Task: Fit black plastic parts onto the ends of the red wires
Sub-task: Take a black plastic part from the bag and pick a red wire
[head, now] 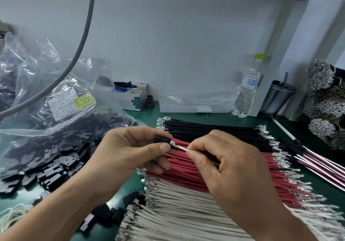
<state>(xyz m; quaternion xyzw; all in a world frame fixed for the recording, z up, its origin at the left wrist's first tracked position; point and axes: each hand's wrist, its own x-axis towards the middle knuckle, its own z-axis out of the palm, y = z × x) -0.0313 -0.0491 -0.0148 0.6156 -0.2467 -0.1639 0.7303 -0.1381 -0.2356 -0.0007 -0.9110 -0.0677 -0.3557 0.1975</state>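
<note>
My left hand (130,151) pinches a small black plastic part (161,140) between thumb and forefinger. My right hand (224,162) pinches a wire (182,147) that looks pale in the light, its metal terminal (172,144) right at the part's opening. Both hands hover above a flat row of red wires (186,173) on the green mat. A pile of loose black plastic parts (56,158) spills from an open clear bag on the left.
Black wires (214,130) lie behind the red row and white wires (177,212) in front. Finished red and white leads (321,168) lie at right. A water bottle (248,89), a metal tumbler (276,98), a small box (128,97) and terminal bundles (324,100) line the back.
</note>
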